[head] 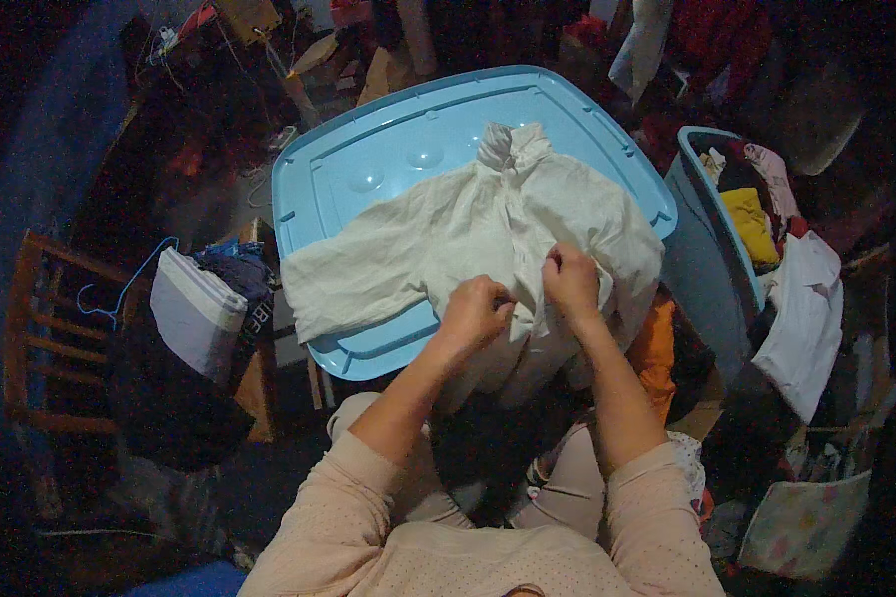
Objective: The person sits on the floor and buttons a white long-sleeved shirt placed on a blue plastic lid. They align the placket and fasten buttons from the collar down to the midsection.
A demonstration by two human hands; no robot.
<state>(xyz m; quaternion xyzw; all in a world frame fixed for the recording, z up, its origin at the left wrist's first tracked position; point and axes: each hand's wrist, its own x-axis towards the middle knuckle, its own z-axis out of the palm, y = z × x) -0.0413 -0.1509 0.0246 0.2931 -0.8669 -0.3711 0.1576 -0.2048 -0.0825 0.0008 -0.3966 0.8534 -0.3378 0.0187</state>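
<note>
A white long-sleeved shirt (463, 216) lies front up across a light blue plastic lid (373, 142). Its collar points away from me, and one sleeve stretches to the left. The lower part of the shirt hangs over the lid's near edge towards my lap. My left hand (479, 310) pinches the front placket low down. Just right of it, my right hand (573, 283) grips the other side of the front opening. Both sets of fingers are curled on the cloth, so buttons there are hidden.
To the right, a blue-grey plastic bin (705, 246) holds clothes, with a white garment (806, 321) draped over its rim. Left are a wooden chair (67, 343), a blue hanger (123, 287) and a folded striped cloth (198, 306). Orange cloth (653, 358) hangs near my right forearm.
</note>
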